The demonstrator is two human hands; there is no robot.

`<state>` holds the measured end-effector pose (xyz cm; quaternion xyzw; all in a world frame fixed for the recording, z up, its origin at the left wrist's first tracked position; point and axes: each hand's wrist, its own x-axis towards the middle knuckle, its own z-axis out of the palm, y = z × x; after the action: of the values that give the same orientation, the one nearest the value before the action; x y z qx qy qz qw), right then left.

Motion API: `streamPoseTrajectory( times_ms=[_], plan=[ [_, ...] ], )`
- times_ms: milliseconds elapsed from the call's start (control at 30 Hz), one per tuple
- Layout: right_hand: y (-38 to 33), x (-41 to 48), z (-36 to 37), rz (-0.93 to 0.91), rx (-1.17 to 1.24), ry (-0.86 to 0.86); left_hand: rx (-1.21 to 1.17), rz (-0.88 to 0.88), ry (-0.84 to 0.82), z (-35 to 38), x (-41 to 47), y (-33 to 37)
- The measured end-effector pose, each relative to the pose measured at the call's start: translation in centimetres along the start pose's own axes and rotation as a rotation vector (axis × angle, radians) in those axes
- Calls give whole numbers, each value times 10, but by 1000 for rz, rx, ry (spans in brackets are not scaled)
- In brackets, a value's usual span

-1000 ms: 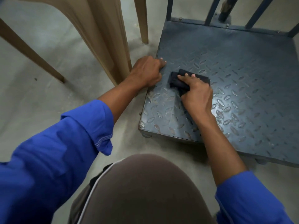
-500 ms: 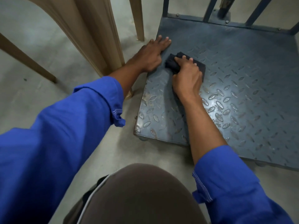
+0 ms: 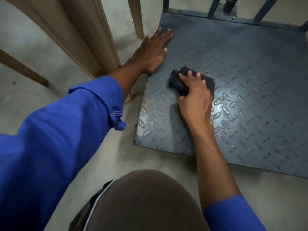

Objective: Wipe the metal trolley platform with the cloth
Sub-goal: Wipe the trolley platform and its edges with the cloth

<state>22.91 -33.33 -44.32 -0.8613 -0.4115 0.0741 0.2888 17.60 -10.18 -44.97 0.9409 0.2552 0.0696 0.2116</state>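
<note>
The trolley platform (image 3: 246,67) is blue-grey checker plate lying low on the floor, with worn shiny patches near its front left corner. A dark folded cloth (image 3: 178,80) lies on its left half. My right hand (image 3: 195,97) presses down on the cloth, fingers spread over the top and thumb tucked against its near fold. My left hand (image 3: 151,49) lies flat, fingers straight, on the platform's left edge, further from me than the cloth.
Blue upright bars (image 3: 213,7) of the trolley's handle rise along the far edge. Tan plastic chair legs (image 3: 93,39) stand on the concrete floor just left of the platform, close to my left arm. My knee (image 3: 143,202) fills the bottom centre.
My left hand went from curled on the platform's edge to flat, and slid further away. My right hand pushed the cloth away, then drew it back toward me.
</note>
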Motion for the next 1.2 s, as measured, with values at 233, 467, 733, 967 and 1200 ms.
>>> streamPoseTrajectory(
  times_ms=[233, 467, 733, 967, 1200],
  plan=[
    [-41, 20, 27, -188, -41, -87, -47, -55, -59, -1, 11, 1],
    [-22, -57, -27, -277, 375, -276, -82, -111, -9, 8, -2, 6],
    [-27, -82, -6, -250, 41, -378, -263, -129, 68, 21, -32, 12],
    [-30, -80, -45, 22, 268, -65, -317, -132, 88, 26, -60, 22],
    [-54, -106, 5, -97, 93, -265, -408, -137, 134, 34, -81, 25]
  ],
)
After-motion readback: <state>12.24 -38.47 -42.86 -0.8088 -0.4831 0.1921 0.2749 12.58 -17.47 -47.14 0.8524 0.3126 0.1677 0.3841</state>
